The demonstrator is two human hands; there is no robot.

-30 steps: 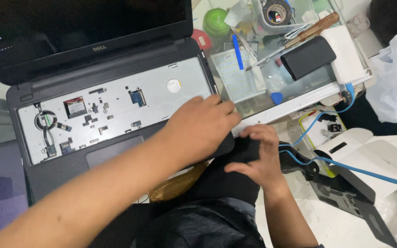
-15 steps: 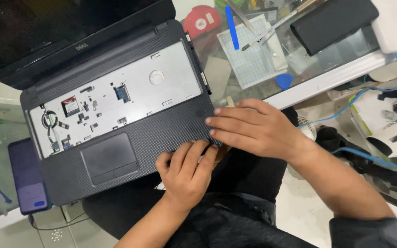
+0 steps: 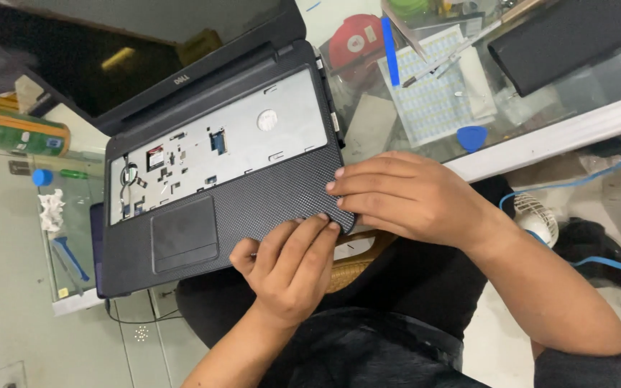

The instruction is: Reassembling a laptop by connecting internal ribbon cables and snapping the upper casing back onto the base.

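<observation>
An open black laptop (image 3: pixel 253 205) lies on the glass table with its keyboard out, so the grey metal tray (image 3: pixel 253 140) and small parts show. My left hand (image 3: pixel 289 266) comes up from below and curls its fingers over the front edge of the palm rest, right of the touchpad (image 3: pixel 185 233). My right hand (image 3: pixel 411 197) reaches in from the right. Its fingers lie flat over the laptop's front right corner, the tips almost meeting those of my left hand. The corner itself is hidden beneath both hands.
On the glass table (image 3: pixel 540 136) to the right lie a blue triangular pick (image 3: pixel 472 136), a gridded sheet (image 3: pixel 433 97), a red round object (image 3: pixel 357 43), a blue stick (image 3: pixel 389 50) and a black flat case (image 3: pixel 569 43). A blue cable (image 3: pixel 591 179) runs at right. A blue cap (image 3: pixel 42 176) and tissue (image 3: pixel 52 208) lie at left.
My left hand drew back from the laptop's right side to its front edge. My right hand rose onto the front right corner. The view shifted, bringing the laptop nearer the middle.
</observation>
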